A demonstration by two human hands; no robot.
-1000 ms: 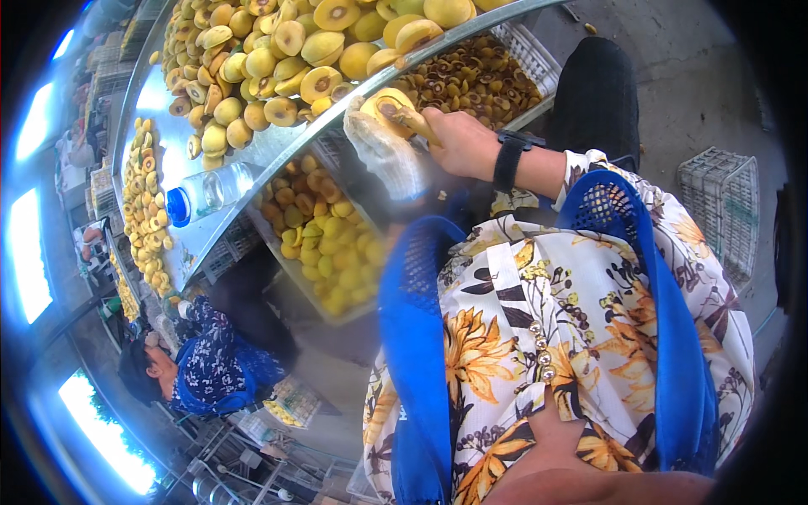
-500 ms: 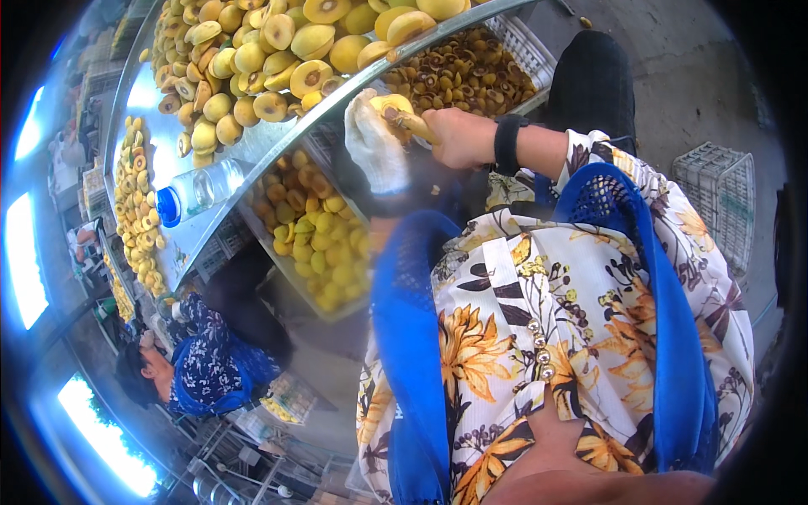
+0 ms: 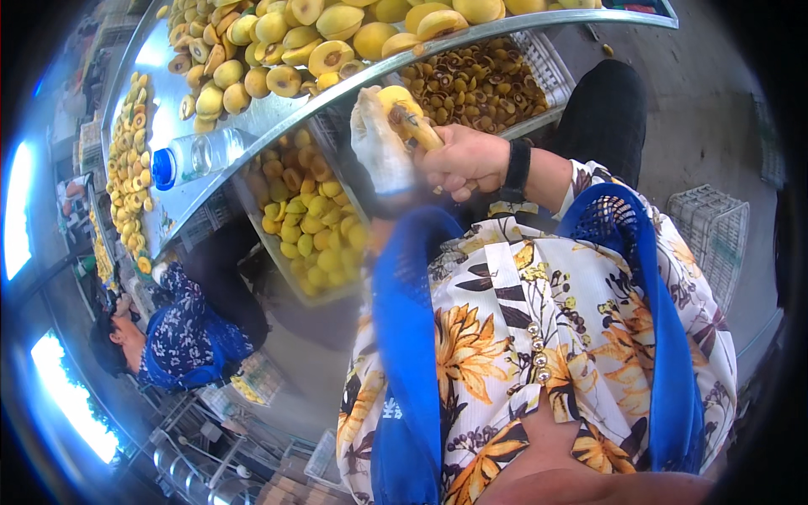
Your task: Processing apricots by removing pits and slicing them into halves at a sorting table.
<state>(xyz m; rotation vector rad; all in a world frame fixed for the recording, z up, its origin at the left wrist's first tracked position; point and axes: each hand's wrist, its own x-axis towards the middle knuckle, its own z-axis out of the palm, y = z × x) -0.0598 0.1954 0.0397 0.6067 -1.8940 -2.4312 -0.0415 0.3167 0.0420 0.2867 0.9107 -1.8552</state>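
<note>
**Fruit bench, hands at near edge**

Metal bench point(image 3: 252, 126), long and shiny, running from upper right toward lower left; far side heaped with halved yellow fruit point(image 3: 278, 50), cut faces up, some with dark hollow centres.

Co-worker point(image 3: 181, 337) in dark flowered top and blue apron, seated low beyond left end of bench, well apart from hands.

Tray of whole yellow fruit point(image 3: 307, 223), below near edge of bench, left of hands.

White slatted crate of brown pits point(image 3: 475, 84), below near edge of bench toward right end, just beyond hands.

White wire basket point(image 3: 715, 244) on floor at right, well apart from bench.

Clear plastic bottle point(image 3: 198, 157) with blue cap, lying on its side on bare metal near middle of bench, cap pointing left.

Left hand point(image 3: 380, 145), in white cloth glove, clenched around one yellow fruit point(image 3: 397, 101), raised just before near edge of bench, above gap between tray and crate.

Right hand point(image 3: 467, 160), bare, black band at wrist, closed on small coring tool point(image 3: 418, 128); tool tip touching fruit in gloved hand; tool mostly hidden by fingers, kind not told for sure.
</note>
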